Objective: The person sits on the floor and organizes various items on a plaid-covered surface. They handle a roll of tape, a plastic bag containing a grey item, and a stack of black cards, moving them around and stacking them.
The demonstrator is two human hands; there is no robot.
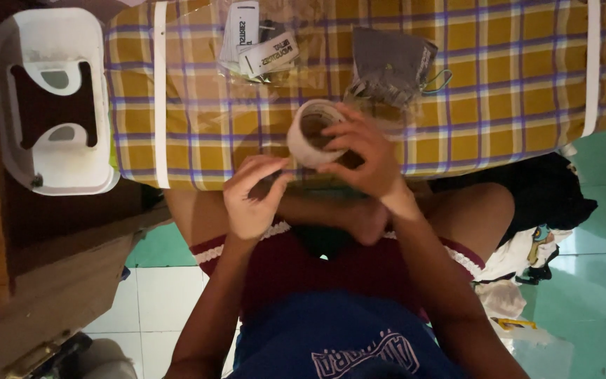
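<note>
Your right hand (pixel 362 151) is clamped around a roll of clear tape (pixel 311 132), a smooth ring with a cardboard core, held at the near edge of the yellow-and-purple plaid cloth (pixel 499 77). Its open hole faces up toward you. Your left hand (pixel 250 196) has thumb and fingers pinched together just beside the roll, perhaps on the tape's loose end. 2 crinkly plastic packets (pixel 261 45) and a grey pouch (pixel 391 63) lie near the far edge. A white plastic container (pixel 8 140) sits left; green tiles (pixel 597 281) cover the floor.

A roll of pale tape (pixel 315 132) was held upright-tilted above the lap; its open core was turned toward the camera; its rim was gripped.
</note>
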